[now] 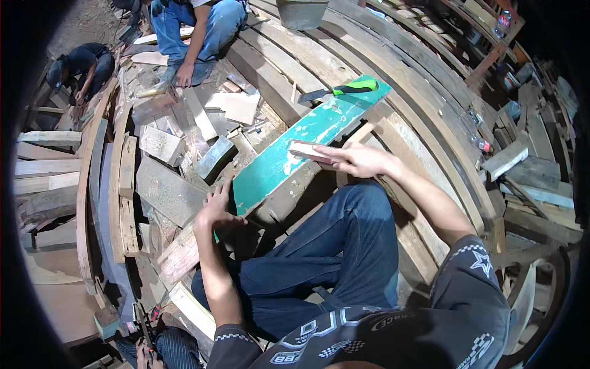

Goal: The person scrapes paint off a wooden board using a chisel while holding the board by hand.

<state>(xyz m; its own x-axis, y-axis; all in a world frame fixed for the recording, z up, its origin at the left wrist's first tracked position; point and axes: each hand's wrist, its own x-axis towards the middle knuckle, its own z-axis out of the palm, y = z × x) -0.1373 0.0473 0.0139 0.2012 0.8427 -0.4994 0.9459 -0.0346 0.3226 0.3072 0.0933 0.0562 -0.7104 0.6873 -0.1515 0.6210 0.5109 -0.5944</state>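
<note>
A long board with chipped teal paint (267,175) lies diagonally above my crossed legs. My left hand (216,209) grips its lower left end, fingers curled at the edge. My right hand (351,161) holds a small pale-topped brown block (307,149) against the painted face, over a scraped patch, fingers laid along the block. A flat-bladed tool with a green and black handle (355,87) rests on the board's upper right end.
Scrap wood (172,187) surrounds me, with long planks (424,107) behind the board. A metal bucket (301,12) stands at the top. Other people work nearby: one in jeans (203,43), one crouching far left (77,74), another at bottom left (169,350). Plastic bottles (503,23) sit at right.
</note>
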